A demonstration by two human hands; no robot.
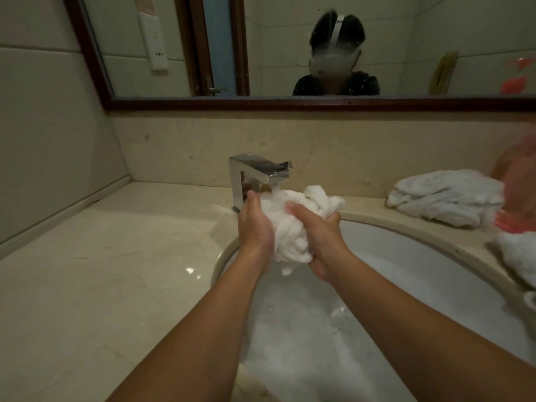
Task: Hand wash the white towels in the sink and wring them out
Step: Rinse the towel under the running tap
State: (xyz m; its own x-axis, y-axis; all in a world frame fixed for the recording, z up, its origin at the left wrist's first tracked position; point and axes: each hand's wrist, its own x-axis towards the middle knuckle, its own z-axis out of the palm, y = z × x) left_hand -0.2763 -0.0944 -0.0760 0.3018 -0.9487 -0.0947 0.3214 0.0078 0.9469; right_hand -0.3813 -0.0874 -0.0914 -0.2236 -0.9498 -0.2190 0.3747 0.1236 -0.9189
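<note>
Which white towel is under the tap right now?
The bunched towel, gripped by left hand and right hand under the faucet. The rear towel and the right-edge towel lie on the counter.

Blurred pink shape (pixel 519 181) at right edge; below it, white towel (pixel 519 256) half out of frame.

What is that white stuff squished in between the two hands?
A bunched-up wet white towel. The left hand and right hand squeeze it from both sides under the faucet, as the head view shows.
</note>
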